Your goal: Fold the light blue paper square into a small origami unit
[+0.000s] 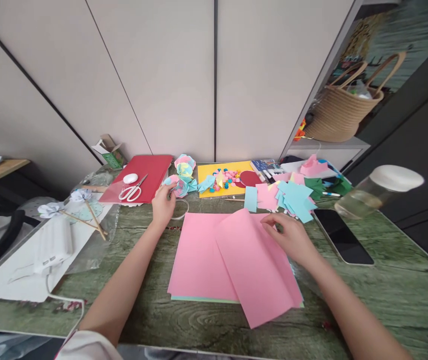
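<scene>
My left hand (pixel 164 204) reaches to the back of the table, its bent fingers closed at the near-left side of a pink, blue and yellow folded-paper ball (pixel 179 185). A similar paper ball (pixel 184 164) sits just behind. In front of me lies a stack of paper with a pink sheet (pixel 202 255) on top and pale green and blue edges below. Across its right half rests a narrower pink piece (pixel 253 270), tilted and slightly raised. Over the stack's upper right corner is my right hand (pixel 289 236), fingers bent and slightly apart, with nothing plainly held.
White scissors (pixel 130 193) lie on red paper (pixel 149 170). Yellow paper (pixel 206 172) bears small colourful folded pieces. Blue squares (pixel 297 199), a phone (pixel 343 236) and a lidded bottle (pixel 375 192) stand right. A white power bank (pixel 54 242) with cable is at left.
</scene>
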Demonstrator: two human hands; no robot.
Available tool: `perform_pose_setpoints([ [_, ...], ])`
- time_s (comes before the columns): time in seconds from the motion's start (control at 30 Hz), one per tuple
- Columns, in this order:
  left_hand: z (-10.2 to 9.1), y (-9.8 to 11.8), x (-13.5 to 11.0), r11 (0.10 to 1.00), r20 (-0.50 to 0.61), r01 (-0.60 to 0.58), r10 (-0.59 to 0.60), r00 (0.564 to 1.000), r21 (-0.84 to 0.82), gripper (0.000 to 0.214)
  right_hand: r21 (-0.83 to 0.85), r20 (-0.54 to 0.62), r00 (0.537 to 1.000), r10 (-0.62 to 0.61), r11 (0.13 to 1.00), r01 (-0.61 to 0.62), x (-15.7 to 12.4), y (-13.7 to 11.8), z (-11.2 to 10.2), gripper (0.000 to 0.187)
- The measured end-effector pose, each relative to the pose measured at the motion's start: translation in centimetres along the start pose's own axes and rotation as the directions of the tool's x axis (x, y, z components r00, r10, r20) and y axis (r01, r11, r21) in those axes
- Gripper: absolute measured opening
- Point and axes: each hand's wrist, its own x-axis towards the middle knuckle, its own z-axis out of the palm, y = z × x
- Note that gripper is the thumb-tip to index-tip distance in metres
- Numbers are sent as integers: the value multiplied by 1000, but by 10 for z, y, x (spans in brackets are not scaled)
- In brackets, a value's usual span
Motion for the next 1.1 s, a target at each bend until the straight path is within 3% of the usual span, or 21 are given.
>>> perform_pose_setpoints([
  [0.07,9,-13,2,985,72,-133,126,989,107,25,1,5,1000,-3,1000,3,0,1,1,12],
  [0.13,16,-24,3,931,225,-317,275,935,180,28,7,11,1000,-2,1000,2,1,1,1,12],
  [0.23,19,-32,5,888,343,-417,337,877,194,29,12,22,1000,-4,1000,4,1,2,2,13],
  [0.73,15,-20,25,799,562,-446,168,810,404,23,3,56,998,-6,1000,6,2,0,3,13],
  [0.93,22,-14,31,787,568,-426,118,814,447,24,3,66,998,-21,1000,21,2,-4,3,15],
  [1.1,21,-5,28,789,519,-374,82,851,488,27,2,72,997,-16,1000,16,2,-5,1,16],
])
